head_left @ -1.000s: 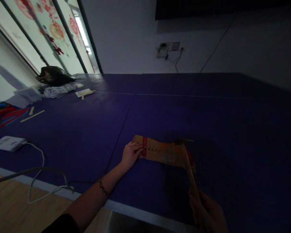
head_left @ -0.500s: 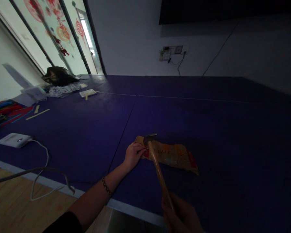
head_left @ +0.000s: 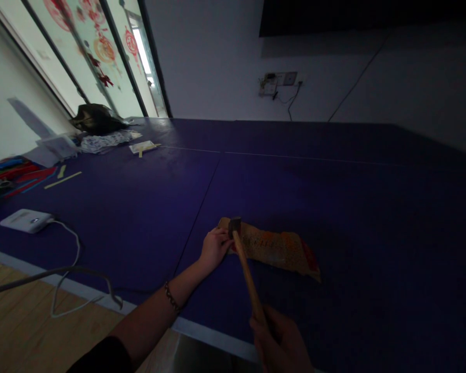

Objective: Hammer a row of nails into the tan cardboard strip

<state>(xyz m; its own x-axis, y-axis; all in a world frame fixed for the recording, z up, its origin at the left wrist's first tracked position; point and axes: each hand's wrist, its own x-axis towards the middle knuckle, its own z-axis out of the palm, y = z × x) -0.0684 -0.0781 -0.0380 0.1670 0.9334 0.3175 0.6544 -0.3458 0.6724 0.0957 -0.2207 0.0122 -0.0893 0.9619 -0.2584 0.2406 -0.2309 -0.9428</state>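
A brown paper-like packet point(head_left: 274, 247) with red patches and orange print lies flat on the purple table point(head_left: 140, 202). My left hand point(head_left: 214, 248), a beaded bracelet at its wrist, rests at the packet's left end. Its thumb and fingers are pinched together there, and what is between them is too small to make out. In my right hand point(head_left: 279, 342), near the table's front edge, is the wooden handle of a hammer point(head_left: 248, 274). The hammer's dark metal head is at the packet's left end, right beside my left fingertips.
A white power bank point(head_left: 25, 220) with a white cable point(head_left: 76, 246) lies at the left. Behind it are coloured strips point(head_left: 27, 178), papers point(head_left: 104, 141) and a dark bag point(head_left: 95, 118). A thicker grey cable point(head_left: 77, 269) crosses the front left edge. Wall sockets point(head_left: 279, 80) are behind the table.
The hammer head has come down and turned, now close to my left fingertips. My right hand has shifted slightly left and up. My left hand stays at the packet's end.
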